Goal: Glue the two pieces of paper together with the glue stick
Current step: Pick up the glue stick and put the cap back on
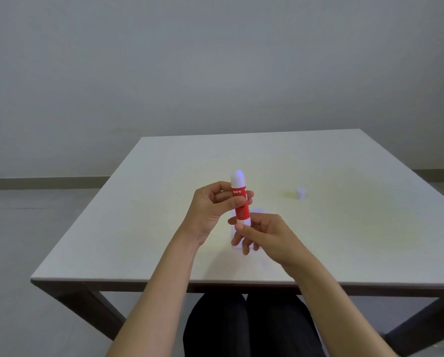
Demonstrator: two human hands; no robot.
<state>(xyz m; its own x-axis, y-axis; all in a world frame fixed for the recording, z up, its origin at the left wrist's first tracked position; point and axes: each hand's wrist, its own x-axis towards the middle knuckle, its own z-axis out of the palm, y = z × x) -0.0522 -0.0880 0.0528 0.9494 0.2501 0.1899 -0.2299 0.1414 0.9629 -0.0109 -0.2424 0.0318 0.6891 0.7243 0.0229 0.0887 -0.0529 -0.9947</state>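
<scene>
Only a small white cap (pixel 300 193) stands on the table (pixel 138 228); elsewhere lies open.

A glue stick (pixel 240 202) stands upright above the middle of the tabletop (pixel 138 228), held between two hands. The left hand (pixel 210 210) grips its middle from the left; the right hand (pixel 262 233) holds its lower end from the right. Paper (pixel 255 212) lies flat on the tabletop directly beneath and behind the hands. A cap (pixel 300 193) sits on the tabletop, well to the right.
</scene>
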